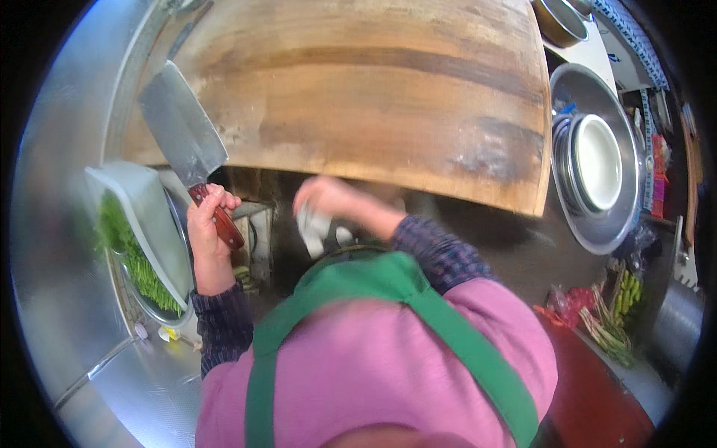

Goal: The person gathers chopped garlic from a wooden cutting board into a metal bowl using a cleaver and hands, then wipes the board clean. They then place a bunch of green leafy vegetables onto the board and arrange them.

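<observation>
My left hand (210, 229) is closed around the red-brown riveted handle of a cleaver (182, 117). Its broad steel blade points away from me, over the left front corner of a wooden work board (364, 101). Just off the board's front edge, my right hand (322, 199) is blurred and bent inward, with a white cloth (313, 227) hanging below it. The fingers of that hand are mostly hidden, so its hold on the cloth is not plain.
Left of me, a translucent white tub (151, 215) stands by a basin of cut green vegetables (145, 274). At right a large metal basin (596, 235) holds stacked bowls (599, 162). Bunched green vegetables (610, 330) and a red bag (580, 305) lie at lower right. A metal pot (560, 25) stands at upper right.
</observation>
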A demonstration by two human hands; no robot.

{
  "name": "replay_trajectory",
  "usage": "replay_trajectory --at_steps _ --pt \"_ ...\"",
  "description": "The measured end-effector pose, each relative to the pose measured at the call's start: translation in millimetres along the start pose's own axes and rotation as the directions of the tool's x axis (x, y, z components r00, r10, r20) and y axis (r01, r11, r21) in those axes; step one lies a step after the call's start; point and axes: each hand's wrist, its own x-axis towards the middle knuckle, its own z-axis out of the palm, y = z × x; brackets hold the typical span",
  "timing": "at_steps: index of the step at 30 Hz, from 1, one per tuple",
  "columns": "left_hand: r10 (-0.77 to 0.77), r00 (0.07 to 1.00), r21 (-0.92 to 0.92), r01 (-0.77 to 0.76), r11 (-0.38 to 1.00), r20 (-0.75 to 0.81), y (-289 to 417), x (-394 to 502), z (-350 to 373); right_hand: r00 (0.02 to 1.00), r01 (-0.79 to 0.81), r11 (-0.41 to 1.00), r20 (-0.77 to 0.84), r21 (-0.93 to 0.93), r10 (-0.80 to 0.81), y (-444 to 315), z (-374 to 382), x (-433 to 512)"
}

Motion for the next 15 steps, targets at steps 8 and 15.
replay_trajectory --at_steps 8,15 --pt "-0.168 0.979 -0.028 0.166 0.986 -0.114 -29 -41 -106 0.308 -0.249 0.961 -0.95 -0.123 -0.042 -54 -269 -239" --pt "-0.184 0.94 -0.085 0.166 0.982 -0.289 -28 -65 -151 0.249 -0.595 0.796 -0.967 -0.114 0.048 7 -234 -173"
